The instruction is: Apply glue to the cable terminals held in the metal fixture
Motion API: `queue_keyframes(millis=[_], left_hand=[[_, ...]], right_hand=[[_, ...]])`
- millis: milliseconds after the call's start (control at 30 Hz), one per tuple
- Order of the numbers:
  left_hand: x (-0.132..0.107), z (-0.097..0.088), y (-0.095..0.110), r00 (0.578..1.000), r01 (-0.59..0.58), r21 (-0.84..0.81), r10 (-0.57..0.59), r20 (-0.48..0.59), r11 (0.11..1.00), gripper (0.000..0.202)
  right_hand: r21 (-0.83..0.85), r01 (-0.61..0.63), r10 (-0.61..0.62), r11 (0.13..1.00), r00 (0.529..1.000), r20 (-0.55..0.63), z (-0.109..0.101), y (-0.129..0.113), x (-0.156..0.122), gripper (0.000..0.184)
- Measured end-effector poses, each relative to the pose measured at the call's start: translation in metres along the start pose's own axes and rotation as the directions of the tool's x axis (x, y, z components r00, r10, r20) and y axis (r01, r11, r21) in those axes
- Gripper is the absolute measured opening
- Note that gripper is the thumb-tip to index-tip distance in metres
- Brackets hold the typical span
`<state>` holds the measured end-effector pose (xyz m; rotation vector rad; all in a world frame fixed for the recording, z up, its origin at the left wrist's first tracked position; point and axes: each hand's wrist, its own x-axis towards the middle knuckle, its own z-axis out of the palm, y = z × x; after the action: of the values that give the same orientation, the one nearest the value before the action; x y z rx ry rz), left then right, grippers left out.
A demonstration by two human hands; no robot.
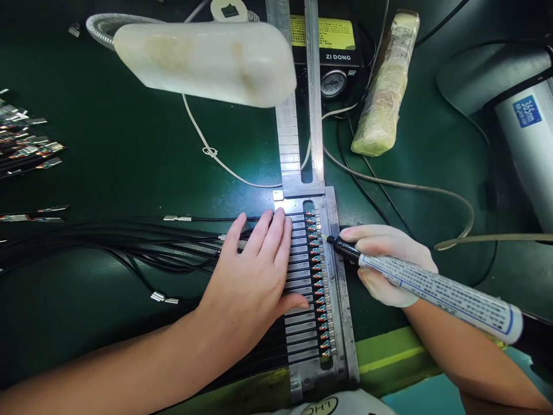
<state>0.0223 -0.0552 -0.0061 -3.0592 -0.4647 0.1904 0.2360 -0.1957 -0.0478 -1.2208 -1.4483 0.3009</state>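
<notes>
The left hand (254, 276) lay flat over black cables (151, 239) at the metal jig's (345, 323) left edge; the gloved right hand (393, 245) grasped a pen-shaped tool (432, 294), tip beside the right-edge wire ends (320, 275).

At the far side, a black box (332, 66) bears "ZI DONG" in white capitals, with a smaller "ESD SAFE" to the right of its round dial (333, 85). The print on its yellow label (334, 34) is too small to read. On the right, a silver cylinder (525, 155) carries a blue sticker (527, 111) reading "365nm". "LHC" stands in an oval on a pale object (367, 404) at the near edge. Lines of print on the pen-shaped tool (440, 294) are illegible.
</notes>
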Motion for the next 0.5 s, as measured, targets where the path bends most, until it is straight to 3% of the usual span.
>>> queue_keyframes(millis=[133, 300, 500], left_hand=[[0.0004, -0.0003, 0.0005, 1.0, -0.004, 0.007, 0.004, 0.005, 1.0, 0.123], [-0.0007, -0.0004, 0.0002, 1.0, -0.002, 0.013, 0.001, 0.008, 1.0, 0.123], [-0.002, -0.0003, -0.0001, 1.0, -0.007, 0.017, 0.006, 0.021, 1.0, 0.123]], right_hand=[[0.003, 0.055, -0.055, 0.998, 0.998, -0.007, -0.0035, -0.0023, -0.0063, 0.045], [-0.017, 0.0, 0.0, 1.0, 0.999, 0.041, -0.0015, -0.0015, -0.0096, 0.041], [-0.003, 0.021, -0.02, 1.0, 0.999, 0.038, -0.0001, 0.001, -0.0073, 0.045]])
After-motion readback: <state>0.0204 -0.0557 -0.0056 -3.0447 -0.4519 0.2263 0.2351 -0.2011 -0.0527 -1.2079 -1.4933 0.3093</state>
